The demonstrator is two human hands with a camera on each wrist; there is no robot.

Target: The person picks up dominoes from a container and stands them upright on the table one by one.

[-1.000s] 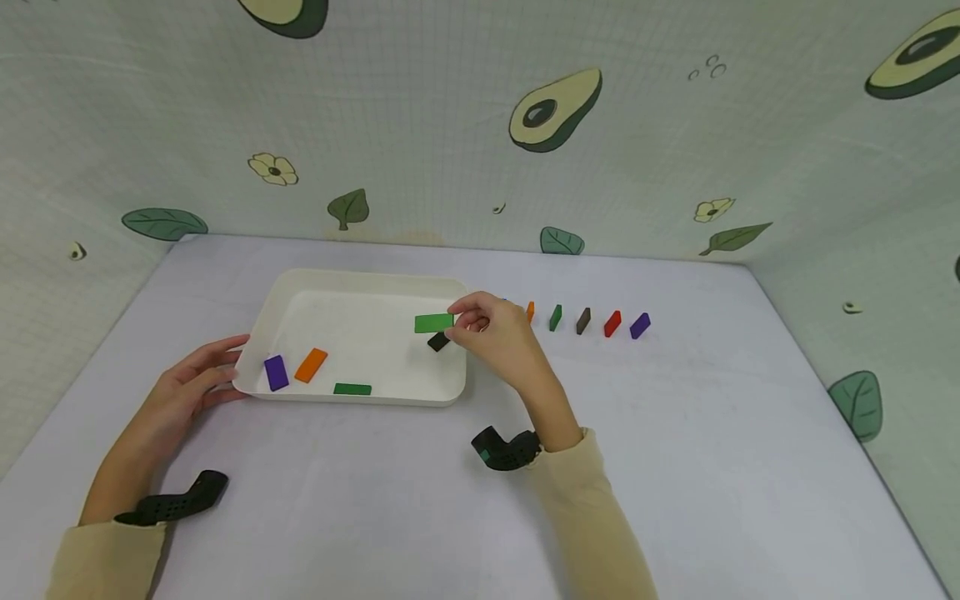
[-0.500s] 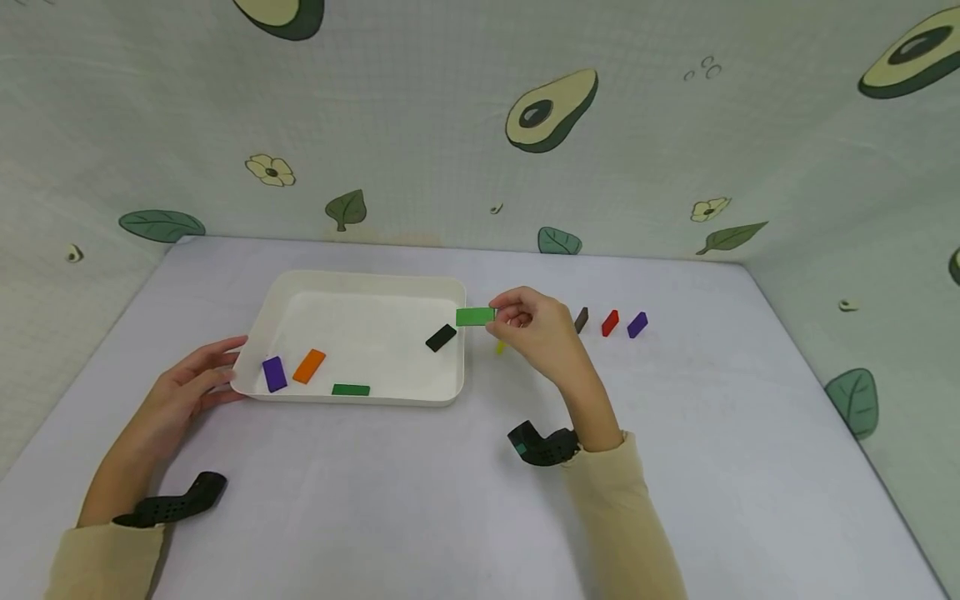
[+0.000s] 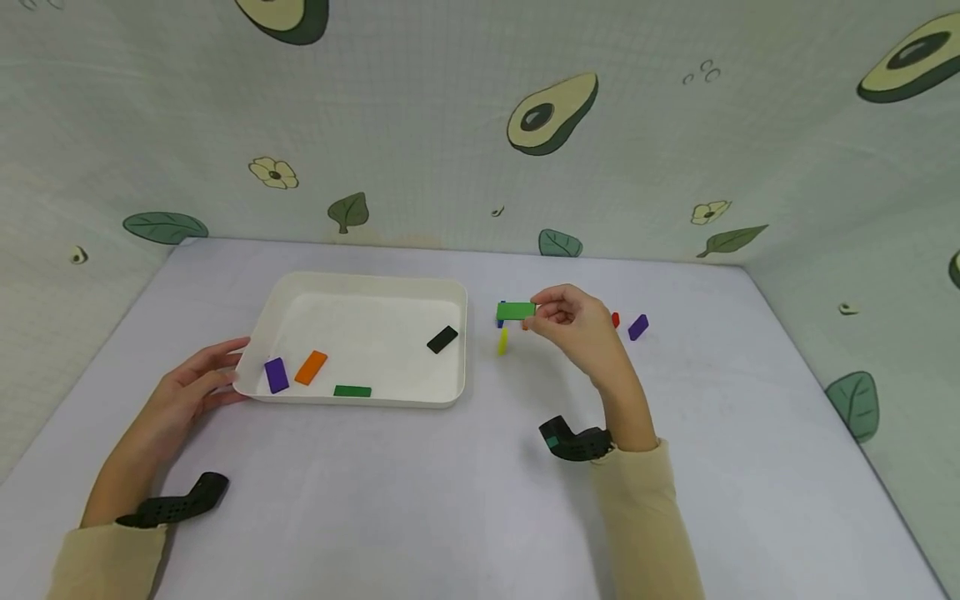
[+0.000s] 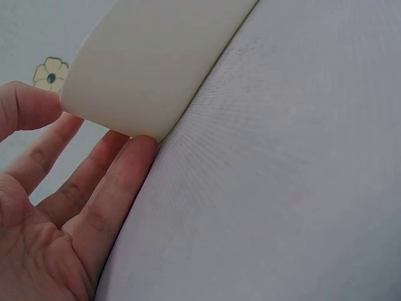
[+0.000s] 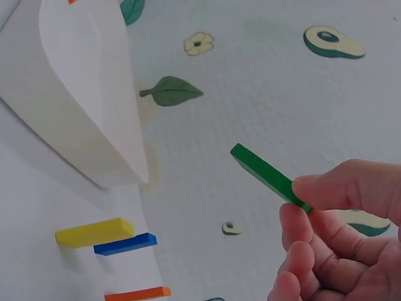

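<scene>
In the head view, my right hand (image 3: 576, 329) pinches one end of a flat green domino block (image 3: 516, 311) between thumb and fingertips. The block is held level above the table, right of the white tray (image 3: 360, 287). Below and behind it stand a yellow block (image 3: 502, 342) and a partly covered blue block (image 3: 501, 323); the right wrist view also shows an orange block (image 5: 138, 293) beside them. My left hand (image 3: 183, 392) rests its fairly straight fingers against the tray's left end. Its fingertips touch the tray's rim and lower edge in the left wrist view.
Lying in the tray are a purple block (image 3: 277, 375), an orange one (image 3: 311, 367), a dark green one (image 3: 352, 391) and a black one (image 3: 442, 339). Right of my right hand, a red block (image 3: 616, 319) and a purple block (image 3: 638, 327) stand on the table.
My right hand has carried the green block rightward, from over the tray's right end to above the standing blocks. The left hand and the tray have stayed put.
</scene>
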